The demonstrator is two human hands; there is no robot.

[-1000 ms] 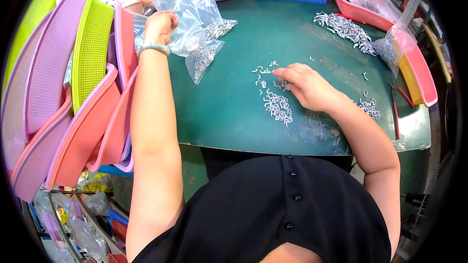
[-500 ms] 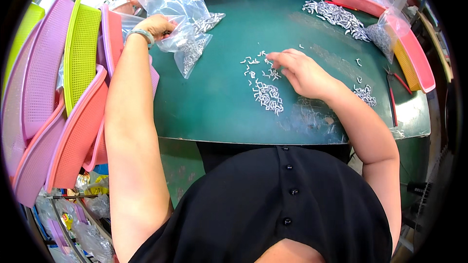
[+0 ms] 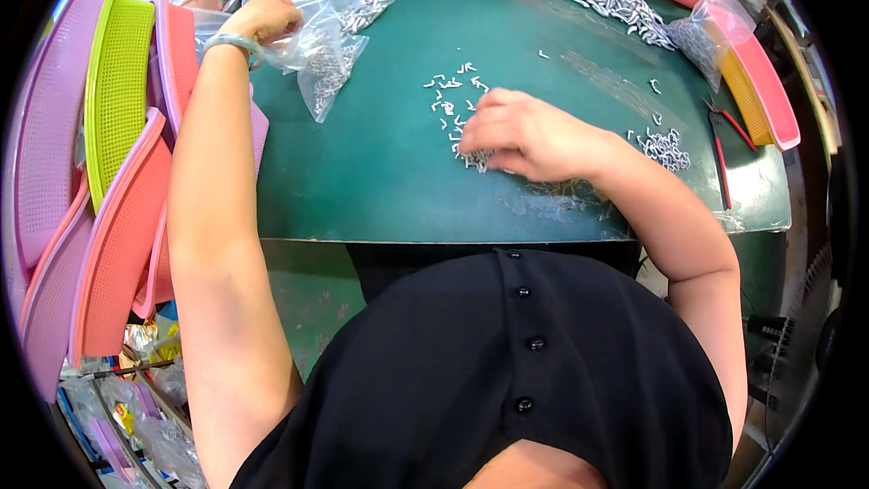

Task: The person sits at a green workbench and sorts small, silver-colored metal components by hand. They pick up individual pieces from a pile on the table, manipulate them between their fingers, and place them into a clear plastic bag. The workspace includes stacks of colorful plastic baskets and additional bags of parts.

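My left hand (image 3: pixel 265 20), a bracelet at its wrist, is closed on the edge of a clear plastic bag (image 3: pixel 288 56) at the far left of the table. Small silvery metal parts (image 3: pixel 328 72) fill the bag's lower corner. Near the middle, the curled fingers of my right hand (image 3: pixel 532 134) press down on a heap of small bent metal pieces (image 3: pixel 472 159) and cover most of it. Several more loose bent pieces (image 3: pixel 445 83) lie scattered just beyond those fingers. What sits under the right fingertips is partly hidden.
Red-handled pliers (image 3: pixel 720 149) lie at the right beside another small heap of bent pieces (image 3: pixel 665 150). Larger grey metal parts (image 3: pixel 625 9) are piled at the back right, near pink trays (image 3: pixel 769 100) and a filled bag (image 3: pixel 697 43). Colourful perforated baskets (image 3: pixel 122 91) stack up at left.
My right hand has moved nearer and left, from the scattered pieces down onto the heap, its fingers now curled over it. My left hand still grips the bag. The whole view has shifted slightly.
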